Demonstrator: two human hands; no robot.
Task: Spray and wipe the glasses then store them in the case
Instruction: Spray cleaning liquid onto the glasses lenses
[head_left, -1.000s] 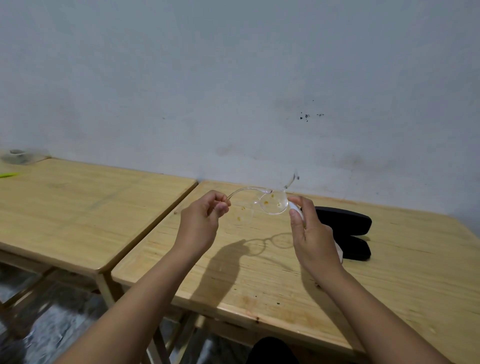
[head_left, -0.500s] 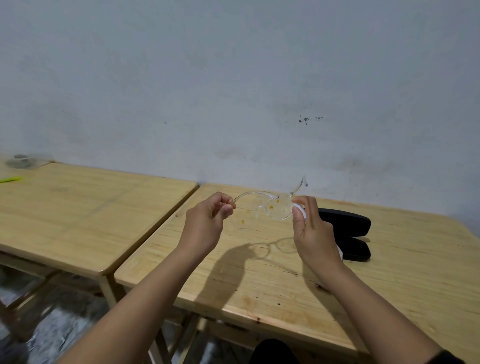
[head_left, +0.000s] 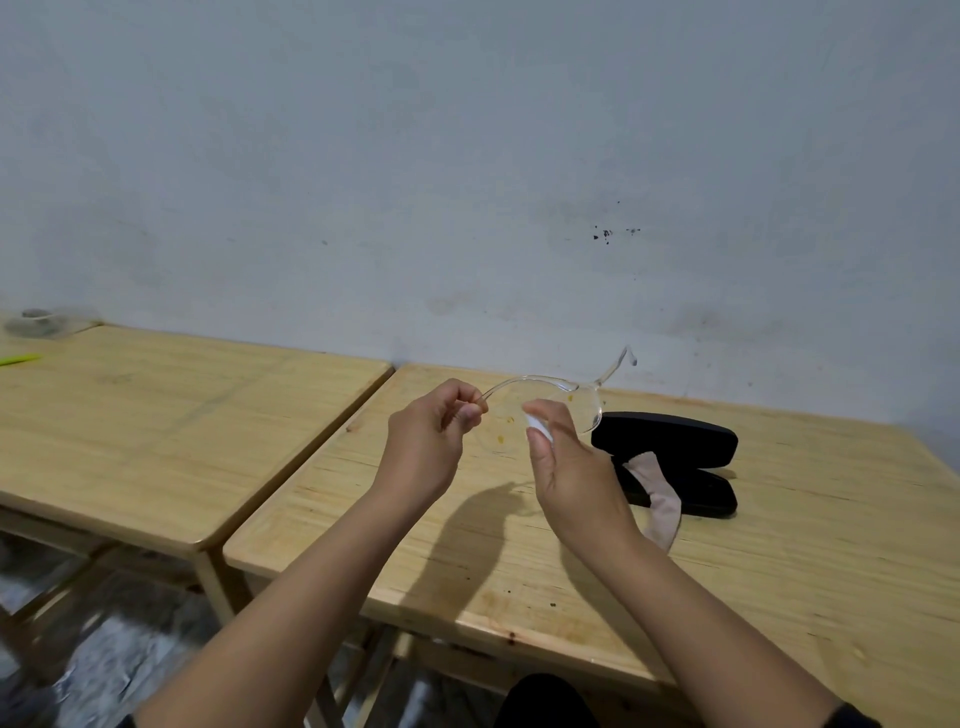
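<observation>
Leftward across the clear-framed glasses (head_left: 582, 402) since before, the right hand (head_left: 574, 467) is pinching a white wipe (head_left: 537, 428); the left hand (head_left: 428, 441) is gripping a temple arm.

Bare room: plain wooden tables (head_left: 182, 426) against a scuffed wall (head_left: 467, 182).

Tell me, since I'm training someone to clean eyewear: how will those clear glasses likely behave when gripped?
The clear glasses look light: the left hand holds them up by one temple tip. The thin transparent frame probably flexes and could crack if squeezed. The right hand presses something white onto a lens, so the glasses may twist around that single grip.
</observation>
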